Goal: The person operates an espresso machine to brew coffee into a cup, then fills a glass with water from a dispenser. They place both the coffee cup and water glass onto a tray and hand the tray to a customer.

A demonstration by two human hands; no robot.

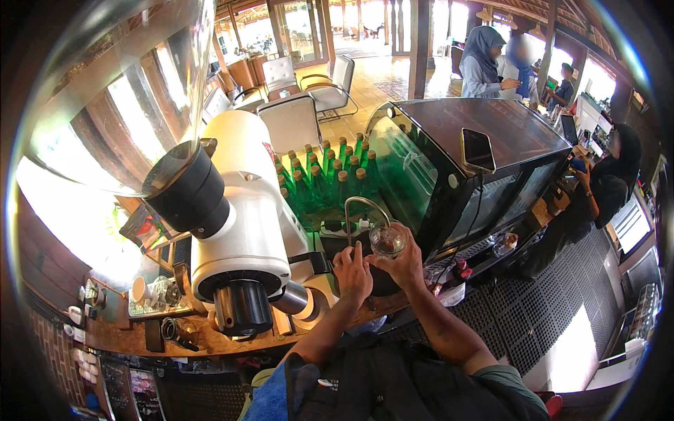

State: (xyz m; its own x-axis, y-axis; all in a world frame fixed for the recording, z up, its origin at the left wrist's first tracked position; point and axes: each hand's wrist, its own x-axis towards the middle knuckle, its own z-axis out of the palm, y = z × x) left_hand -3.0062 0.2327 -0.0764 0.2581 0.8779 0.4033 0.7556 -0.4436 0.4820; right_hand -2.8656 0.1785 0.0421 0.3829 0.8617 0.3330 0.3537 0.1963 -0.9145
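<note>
My right hand (401, 261) is closed around a small clear glass (387, 241), held just under the spout end of a thin curved metal tap (364, 199). I cannot make out whether water is running or how full the glass is. My left hand (353, 272) is at the foot of the tap's stem, its fingers closed about the lower part; the exact grip is partly hidden. Behind the tap, several green bottles (319, 184) with gold-coloured caps stand close together.
A large white coffee grinder (242, 210) with a clear hopper stands at my left. A dark-framed glass display case (484, 130) fills the right, with a phone (477, 150) on top. Glasses on a tray (160, 309) sit far left. Several people are at the right.
</note>
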